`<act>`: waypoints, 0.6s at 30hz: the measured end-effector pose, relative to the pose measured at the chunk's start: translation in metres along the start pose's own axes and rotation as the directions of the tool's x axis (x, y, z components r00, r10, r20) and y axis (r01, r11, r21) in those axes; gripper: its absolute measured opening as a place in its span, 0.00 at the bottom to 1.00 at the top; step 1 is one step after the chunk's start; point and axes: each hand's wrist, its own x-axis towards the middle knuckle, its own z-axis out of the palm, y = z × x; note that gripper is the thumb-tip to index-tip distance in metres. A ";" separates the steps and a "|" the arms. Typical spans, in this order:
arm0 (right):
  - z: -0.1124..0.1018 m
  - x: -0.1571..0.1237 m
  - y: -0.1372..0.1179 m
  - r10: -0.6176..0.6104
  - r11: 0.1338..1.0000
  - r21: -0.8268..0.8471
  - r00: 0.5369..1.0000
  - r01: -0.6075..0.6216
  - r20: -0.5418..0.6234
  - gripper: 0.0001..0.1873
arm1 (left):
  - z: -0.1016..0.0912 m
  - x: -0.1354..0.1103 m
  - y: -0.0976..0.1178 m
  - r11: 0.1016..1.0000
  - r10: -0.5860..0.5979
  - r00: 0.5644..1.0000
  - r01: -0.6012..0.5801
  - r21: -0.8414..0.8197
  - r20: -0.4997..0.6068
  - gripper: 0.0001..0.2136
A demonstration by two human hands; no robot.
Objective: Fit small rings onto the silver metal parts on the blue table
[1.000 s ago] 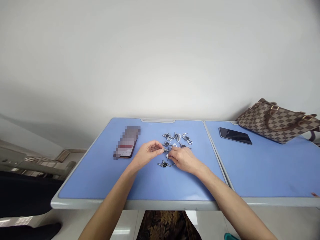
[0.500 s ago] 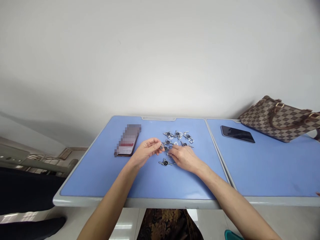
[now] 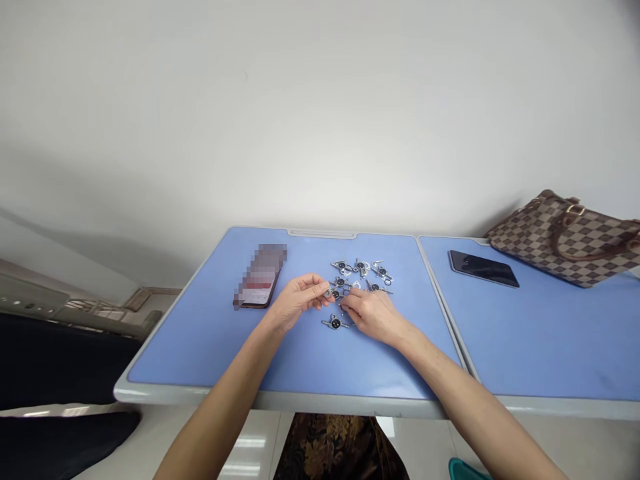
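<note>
Though sm., blk-centred metal pcs (image 3: 335, 323)

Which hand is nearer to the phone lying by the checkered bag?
Right. The right hand is among the small metal parts, left of the phone and closer to the person; the left hand is farther left, beside those parts.

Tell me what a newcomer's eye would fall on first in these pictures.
Most likely the brown checkered handbag at the far right, on the right-hand blue-topped table. Next, the small silver-and-black metal parts clustered on the left-hand blue-topped table, with the bare left hand and bare right hand close about them. A flat black phone lies just left of the handbag.
</note>
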 end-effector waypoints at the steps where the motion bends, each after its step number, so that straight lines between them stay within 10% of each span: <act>1: 0.000 0.000 0.000 0.002 1.000 0.001 1.000 -0.002 0.000 0.11 | 0.000 0.000 0.000 1.000 0.000 1.000 0.000 0.004 -0.001 0.17; 18: -0.004 -0.002 0.002 0.102 0.965 0.261 0.968 -0.040 -0.228 0.10 | 0.002 0.000 0.001 0.999 -0.008 1.000 0.007 0.036 0.026 0.18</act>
